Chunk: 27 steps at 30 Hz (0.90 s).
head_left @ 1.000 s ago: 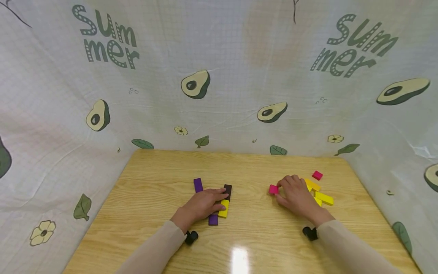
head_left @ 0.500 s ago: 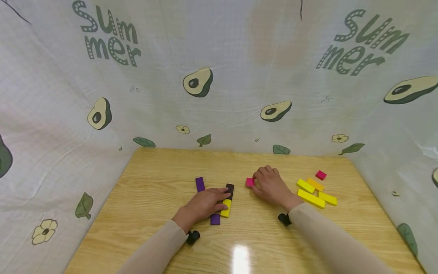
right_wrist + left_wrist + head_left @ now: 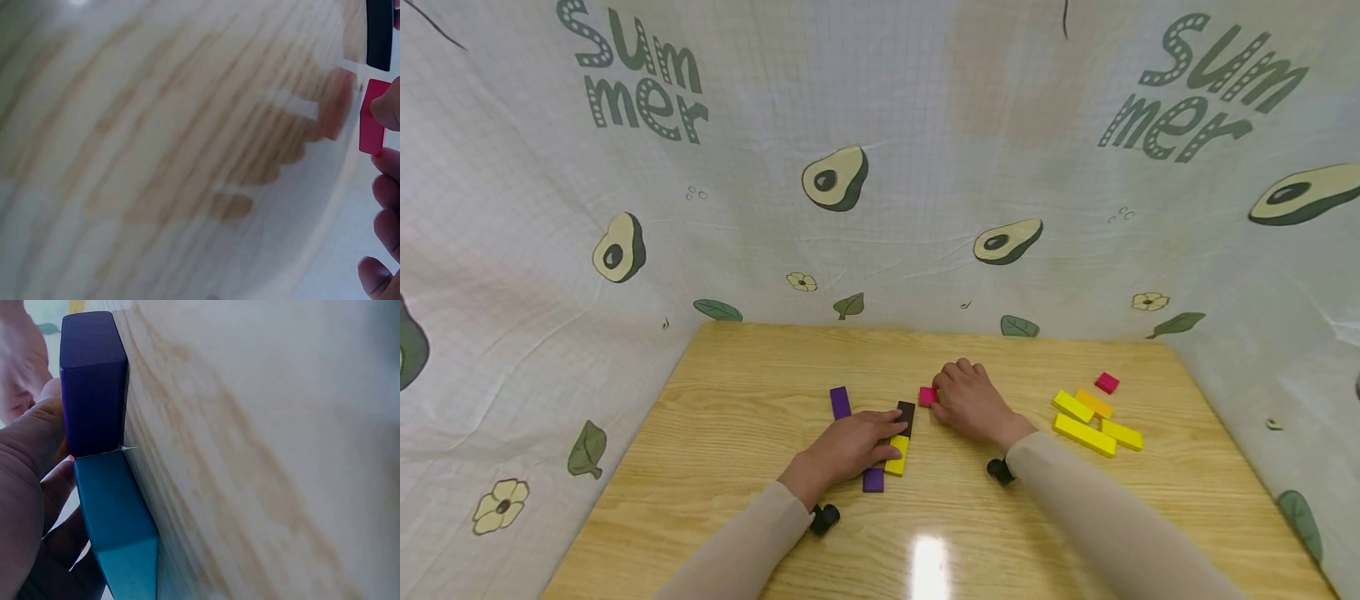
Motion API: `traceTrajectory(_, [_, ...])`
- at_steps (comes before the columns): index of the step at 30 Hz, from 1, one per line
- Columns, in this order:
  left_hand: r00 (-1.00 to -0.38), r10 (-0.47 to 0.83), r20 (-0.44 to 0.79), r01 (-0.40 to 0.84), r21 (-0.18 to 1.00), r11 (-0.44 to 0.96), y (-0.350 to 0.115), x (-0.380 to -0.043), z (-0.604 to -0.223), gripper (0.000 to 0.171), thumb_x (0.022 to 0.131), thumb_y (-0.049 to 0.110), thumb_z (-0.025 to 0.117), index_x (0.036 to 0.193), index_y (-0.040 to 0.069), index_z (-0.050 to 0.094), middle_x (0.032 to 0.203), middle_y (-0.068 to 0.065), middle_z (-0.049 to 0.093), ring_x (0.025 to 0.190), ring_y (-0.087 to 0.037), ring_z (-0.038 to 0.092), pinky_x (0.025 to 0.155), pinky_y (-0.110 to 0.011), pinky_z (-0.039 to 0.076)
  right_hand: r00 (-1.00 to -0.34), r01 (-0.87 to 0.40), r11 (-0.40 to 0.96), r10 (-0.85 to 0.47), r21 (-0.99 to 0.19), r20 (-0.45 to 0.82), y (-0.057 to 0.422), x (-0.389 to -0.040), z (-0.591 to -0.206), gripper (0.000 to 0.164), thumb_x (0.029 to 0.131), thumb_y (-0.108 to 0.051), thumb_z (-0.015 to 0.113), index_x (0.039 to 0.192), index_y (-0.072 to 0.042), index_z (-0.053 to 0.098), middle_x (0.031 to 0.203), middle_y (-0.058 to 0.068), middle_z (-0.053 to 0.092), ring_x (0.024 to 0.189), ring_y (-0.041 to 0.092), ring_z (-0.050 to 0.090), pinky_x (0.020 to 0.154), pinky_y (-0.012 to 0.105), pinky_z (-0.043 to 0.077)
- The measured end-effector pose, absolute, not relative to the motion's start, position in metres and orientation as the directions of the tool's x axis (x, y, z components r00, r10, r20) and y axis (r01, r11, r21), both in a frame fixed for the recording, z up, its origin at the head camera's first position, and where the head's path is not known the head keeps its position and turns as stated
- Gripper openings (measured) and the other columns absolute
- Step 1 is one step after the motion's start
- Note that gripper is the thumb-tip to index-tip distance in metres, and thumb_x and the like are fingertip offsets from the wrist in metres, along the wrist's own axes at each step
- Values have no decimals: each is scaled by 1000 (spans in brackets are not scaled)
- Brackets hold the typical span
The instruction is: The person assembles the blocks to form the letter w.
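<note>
My left hand [image 3: 847, 444] lies over a group of small blocks, its fingers on a black block [image 3: 906, 417] and its thumb by a yellow block [image 3: 897, 457]. A purple block [image 3: 840, 403] and another purple end [image 3: 873, 481] stick out from under it. In the left wrist view, a purple block [image 3: 94, 406] and a teal block [image 3: 119, 512] stand end to end beside the thumb and fingers. Just right of the black block, my right hand [image 3: 973, 406] pinches a pink block [image 3: 927, 397] between thumb and fingers. The right wrist view shows that grip at its right edge.
On the right lie several yellow blocks [image 3: 1084, 435], an orange block [image 3: 1094, 404] and a second pink block [image 3: 1107, 383]. A printed cloth [image 3: 910, 275] rises behind the wooden table [image 3: 760, 358] and along both sides.
My right hand has carried the pink block leftward from the yellow pile to near the black block. My left hand stays on its blocks. The view has shifted slightly.
</note>
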<state>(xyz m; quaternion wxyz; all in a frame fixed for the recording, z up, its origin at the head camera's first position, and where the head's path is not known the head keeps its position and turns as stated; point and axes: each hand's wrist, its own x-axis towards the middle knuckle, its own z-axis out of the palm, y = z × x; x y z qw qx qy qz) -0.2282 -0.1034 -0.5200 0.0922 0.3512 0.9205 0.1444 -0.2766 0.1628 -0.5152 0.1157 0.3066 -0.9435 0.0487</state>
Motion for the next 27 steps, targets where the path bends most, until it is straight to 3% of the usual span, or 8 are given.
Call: traceTrajectory(27, [-738,671,-74,613,341,713,-103,-229,-519,52,108,42,59,155,21,56,164,-1,48,148,-23,51,118,-40,47,-776,-603,797,-591,13,221,155,-279,-517,25,98,-30,73,109,-8,71,109,8,65,99,28,52,87,45,44])
